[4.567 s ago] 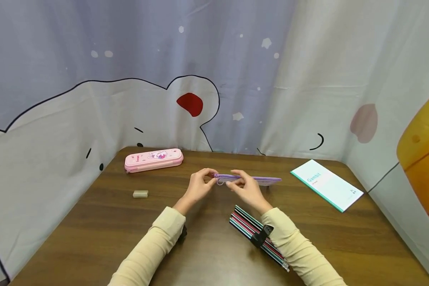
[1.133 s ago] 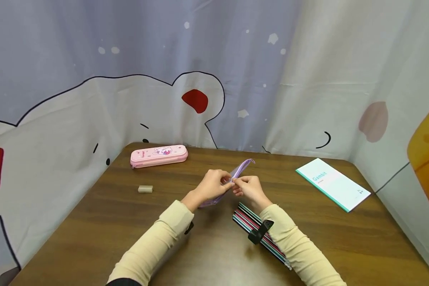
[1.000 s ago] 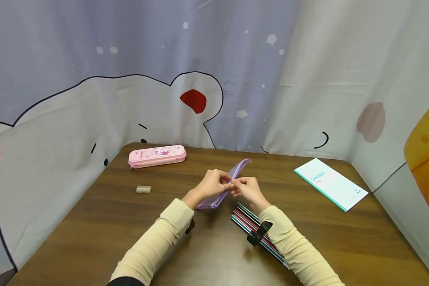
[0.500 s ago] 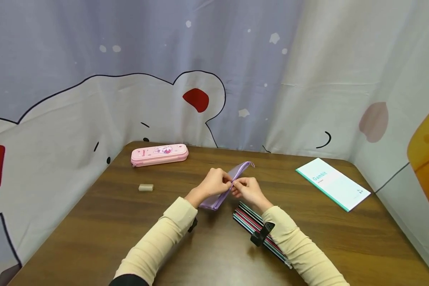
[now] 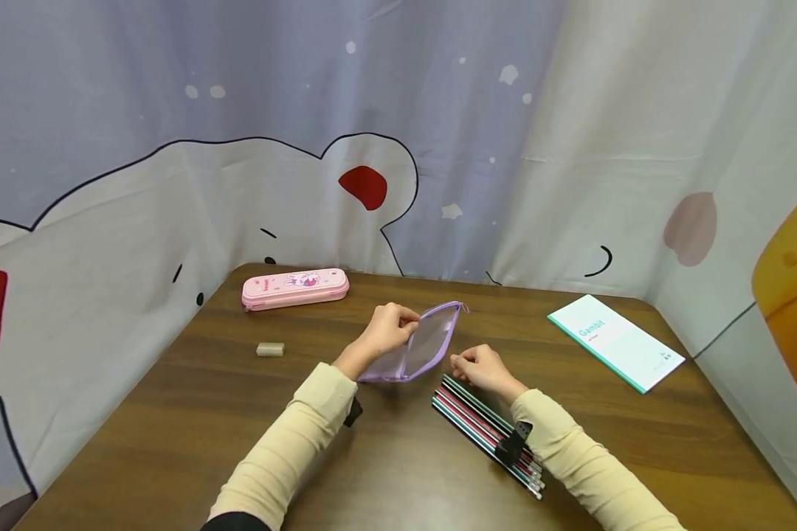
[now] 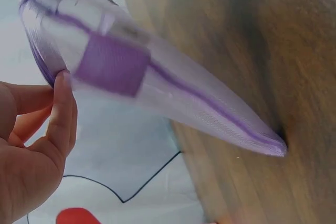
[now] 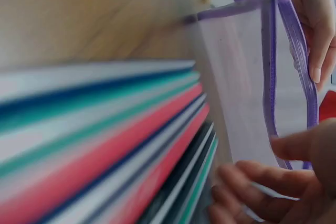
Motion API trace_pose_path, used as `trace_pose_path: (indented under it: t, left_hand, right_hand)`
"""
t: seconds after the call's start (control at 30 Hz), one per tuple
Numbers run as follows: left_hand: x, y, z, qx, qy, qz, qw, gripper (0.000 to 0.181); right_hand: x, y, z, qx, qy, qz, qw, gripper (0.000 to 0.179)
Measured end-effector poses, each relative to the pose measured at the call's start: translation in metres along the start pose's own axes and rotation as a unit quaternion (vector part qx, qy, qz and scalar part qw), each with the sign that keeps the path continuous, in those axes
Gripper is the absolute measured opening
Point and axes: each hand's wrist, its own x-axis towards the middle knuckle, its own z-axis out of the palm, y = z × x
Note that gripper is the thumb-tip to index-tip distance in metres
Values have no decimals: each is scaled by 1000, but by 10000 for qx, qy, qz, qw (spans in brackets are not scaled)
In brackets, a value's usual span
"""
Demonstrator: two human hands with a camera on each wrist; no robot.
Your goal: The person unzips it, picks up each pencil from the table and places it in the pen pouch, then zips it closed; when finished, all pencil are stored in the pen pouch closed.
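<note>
A purple-trimmed mesh zipper pouch stands tilted over the table, its zipped mouth spread apart. My left hand pinches one rim of the mouth between thumb and fingers, as the left wrist view shows on the mesh pouch. Just right of the pouch hovers my right hand, fingers loosely bent, nothing between them. In the right wrist view, the right hand overlaps the pouch's lower part; contact cannot be told. Below it lies a bundle of striped pencils, with the right wrist's black camera over part of it.
On the wooden table, a pink pencil case lies at the back left, a small beige eraser-like block in front of it. At the right lies a white and teal Gambit notebook. A printed curtain hangs behind.
The pouch has turned from lying flat-edged to slanting, and its mouth has parted. My right hand has let go of the rim and moved right, toward the pencils; the left still grips.
</note>
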Motion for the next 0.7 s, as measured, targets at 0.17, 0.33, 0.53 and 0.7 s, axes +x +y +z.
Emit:
trace_pose_path:
  t: [0.17, 0.33, 0.53, 0.7]
  left_hand:
    - [1, -3, 0, -207, 9, -48, 9998, 19]
    - [2, -3, 1, -339, -10, -157, 9993, 19]
    - [0, -4, 0, -594, -64, -299, 9978, 19]
    - [1, -4, 3, -620, -103, -272, 9977, 19]
  right_hand:
    - [-30, 13, -19, -1608, -503, -813, 9823, 18]
    - [-64, 15, -36, -2192, -945, -975, 9662, 14]
    - [-83, 19, -35, -2191, -811, -1249, 9643, 13]
    - [-84, 23, -29, -2193, -452, -1590, 9616, 14]
